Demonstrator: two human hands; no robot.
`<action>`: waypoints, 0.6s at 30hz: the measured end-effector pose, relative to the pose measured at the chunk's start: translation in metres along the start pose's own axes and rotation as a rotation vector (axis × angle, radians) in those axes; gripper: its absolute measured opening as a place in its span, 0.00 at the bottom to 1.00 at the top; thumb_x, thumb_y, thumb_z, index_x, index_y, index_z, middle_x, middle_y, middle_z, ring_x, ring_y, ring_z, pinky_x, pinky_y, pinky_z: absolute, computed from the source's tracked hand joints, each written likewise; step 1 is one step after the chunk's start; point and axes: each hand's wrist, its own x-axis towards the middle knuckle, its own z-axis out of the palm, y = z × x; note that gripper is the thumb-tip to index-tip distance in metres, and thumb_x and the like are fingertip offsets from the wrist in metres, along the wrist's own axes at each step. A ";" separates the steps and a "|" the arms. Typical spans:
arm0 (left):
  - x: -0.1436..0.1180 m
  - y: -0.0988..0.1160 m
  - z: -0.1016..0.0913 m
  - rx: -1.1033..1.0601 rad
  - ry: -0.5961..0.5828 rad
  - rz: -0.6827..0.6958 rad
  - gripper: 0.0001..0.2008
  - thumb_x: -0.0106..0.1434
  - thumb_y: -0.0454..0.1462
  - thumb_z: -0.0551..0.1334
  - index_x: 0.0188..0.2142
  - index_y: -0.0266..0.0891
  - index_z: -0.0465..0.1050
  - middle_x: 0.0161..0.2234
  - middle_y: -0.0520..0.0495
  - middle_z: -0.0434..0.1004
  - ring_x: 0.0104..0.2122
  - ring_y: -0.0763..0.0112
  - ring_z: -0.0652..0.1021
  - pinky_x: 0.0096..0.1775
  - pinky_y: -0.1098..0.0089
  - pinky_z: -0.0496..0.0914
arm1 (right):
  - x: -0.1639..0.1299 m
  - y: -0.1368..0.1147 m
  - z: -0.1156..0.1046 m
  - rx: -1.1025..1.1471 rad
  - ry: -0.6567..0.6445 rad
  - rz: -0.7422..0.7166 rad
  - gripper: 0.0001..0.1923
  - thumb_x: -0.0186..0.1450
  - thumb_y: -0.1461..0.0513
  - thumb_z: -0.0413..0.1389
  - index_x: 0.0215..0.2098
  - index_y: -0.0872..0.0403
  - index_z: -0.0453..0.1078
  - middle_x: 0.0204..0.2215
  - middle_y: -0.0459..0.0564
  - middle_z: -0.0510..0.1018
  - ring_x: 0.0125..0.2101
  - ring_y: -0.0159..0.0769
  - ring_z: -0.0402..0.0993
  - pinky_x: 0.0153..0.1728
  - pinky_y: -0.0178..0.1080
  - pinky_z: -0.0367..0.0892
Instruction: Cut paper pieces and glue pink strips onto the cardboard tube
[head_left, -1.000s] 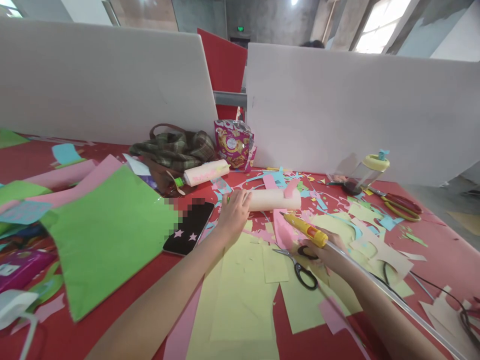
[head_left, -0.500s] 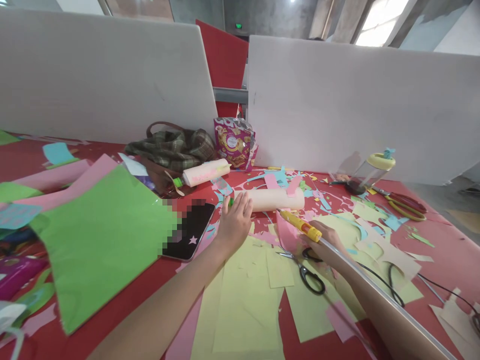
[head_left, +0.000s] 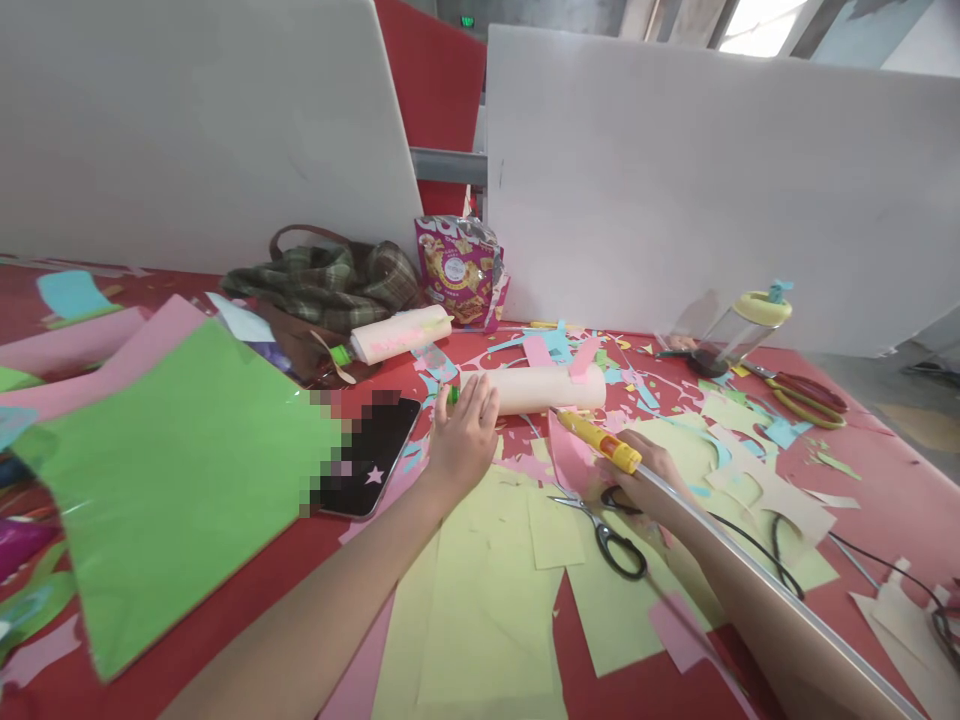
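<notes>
At the red table's (head_left: pixel 862 475) far edge sit a plaid bundle (head_left: pixel 330 285), probably a bag, and a purple snack packet (head_left: pixel 457 268). A yellow-lidded jar (head_left: pixel 735 330) stands near the far right corner; a black phone (head_left: pixel 384 435) lies well in from the left edge.

left hand (head_left: pixel 465 445): bare | right hand (head_left: pixel 651 468): bare, partly hidden | forearms (head_left: pixel 337 590): bare, tapering

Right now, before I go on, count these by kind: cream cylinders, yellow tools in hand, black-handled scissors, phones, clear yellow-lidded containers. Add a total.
Cream cylinders: 2, the near cylinder under the left hand and the far cylinder
Yellow tool in the right hand: 1
Black-handled scissors: 1
Phone: 1
Clear yellow-lidded container: 1
Total: 6
</notes>
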 end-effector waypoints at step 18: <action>0.000 0.001 0.000 -0.074 0.015 -0.018 0.19 0.57 0.30 0.48 0.49 0.32 0.60 0.53 0.36 0.58 0.53 0.57 0.58 0.52 0.50 0.44 | -0.001 -0.001 -0.001 0.000 0.011 0.033 0.09 0.56 0.56 0.47 0.23 0.52 0.54 0.22 0.44 0.65 0.22 0.31 0.62 0.24 0.33 0.58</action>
